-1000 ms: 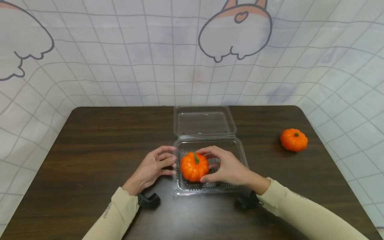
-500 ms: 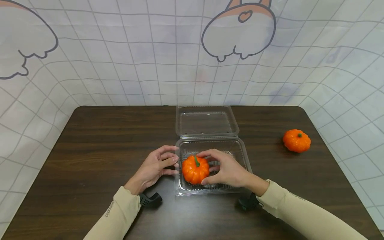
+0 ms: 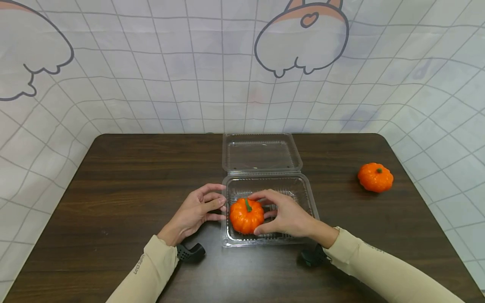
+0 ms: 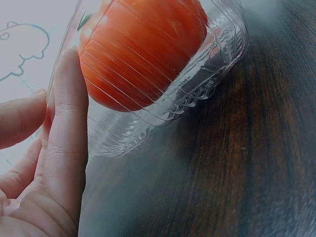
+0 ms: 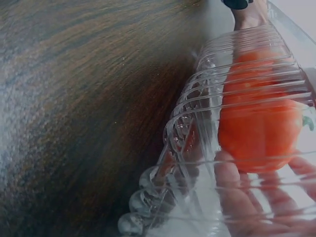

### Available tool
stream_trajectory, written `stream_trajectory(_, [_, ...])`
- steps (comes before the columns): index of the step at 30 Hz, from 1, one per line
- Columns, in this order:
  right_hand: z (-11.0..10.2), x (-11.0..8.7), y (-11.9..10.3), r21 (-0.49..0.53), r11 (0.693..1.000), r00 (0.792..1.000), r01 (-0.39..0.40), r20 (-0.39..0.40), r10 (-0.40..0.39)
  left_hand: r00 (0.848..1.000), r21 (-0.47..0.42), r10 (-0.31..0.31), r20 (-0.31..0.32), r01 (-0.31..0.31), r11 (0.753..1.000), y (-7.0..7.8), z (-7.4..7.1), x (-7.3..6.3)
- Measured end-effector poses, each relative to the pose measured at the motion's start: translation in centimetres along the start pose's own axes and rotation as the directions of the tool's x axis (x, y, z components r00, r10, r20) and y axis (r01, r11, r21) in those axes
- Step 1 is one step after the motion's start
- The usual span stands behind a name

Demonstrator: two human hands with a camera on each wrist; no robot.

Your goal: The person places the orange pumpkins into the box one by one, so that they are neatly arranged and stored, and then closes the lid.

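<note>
An orange toy pumpkin [image 3: 247, 216] with a green stem sits in the left part of a clear plastic clamshell box [image 3: 288, 183], whose lid lies open toward the back. My right hand [image 3: 288, 214] reaches into the box and grips the pumpkin from its right side, thumb in front and fingers behind. At the box's left rim, my left hand [image 3: 198, 208] pinches the edge between thumb and fingers. Through the ribbed wall, the right wrist view shows the pumpkin [image 5: 261, 128] with fingertips against it. The left wrist view shows the pumpkin [image 4: 143, 54] close behind the wall.
A second orange pumpkin [image 3: 375, 177] stands on the dark wooden table [image 3: 151, 168] at the right. The open lid [image 3: 261, 153] reaches the table's back edge. A white grid-patterned curtain [image 3: 170, 75] hangs behind and along both sides.
The right hand has brought the pumpkin slightly toward the front of the box. The left hand stays at the rim. The whole head view has shifted a little.
</note>
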State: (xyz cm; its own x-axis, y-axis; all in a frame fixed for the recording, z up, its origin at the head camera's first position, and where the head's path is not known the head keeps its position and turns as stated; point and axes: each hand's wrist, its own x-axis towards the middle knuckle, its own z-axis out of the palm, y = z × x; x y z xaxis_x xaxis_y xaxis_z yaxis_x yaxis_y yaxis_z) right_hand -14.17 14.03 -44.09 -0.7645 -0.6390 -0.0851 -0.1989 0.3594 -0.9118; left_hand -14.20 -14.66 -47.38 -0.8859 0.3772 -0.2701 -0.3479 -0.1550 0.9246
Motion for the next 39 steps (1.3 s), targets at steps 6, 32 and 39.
stream_trajectory(6, [-0.1,-0.1,-0.1,-0.026,1.0,1.0,-0.006,0.003,0.006,1.0,0.004,0.003,0.002,-0.003,1.0,0.1,0.2,0.0])
stream_trajectory(32, [-2.4,-1.5,-1.4,-0.055,0.998,0.998,-0.027,-0.058,0.024,1.0,0.027,0.014,0.006,-0.014,1.0,0.0,0.4,0.2])
stream_trajectory(39, [-4.2,-2.5,-1.4,-0.045,0.999,0.992,0.005,-0.125,-0.011,1.0,0.039,0.01,0.008,-0.01,0.999,-0.1,-0.1,0.0])
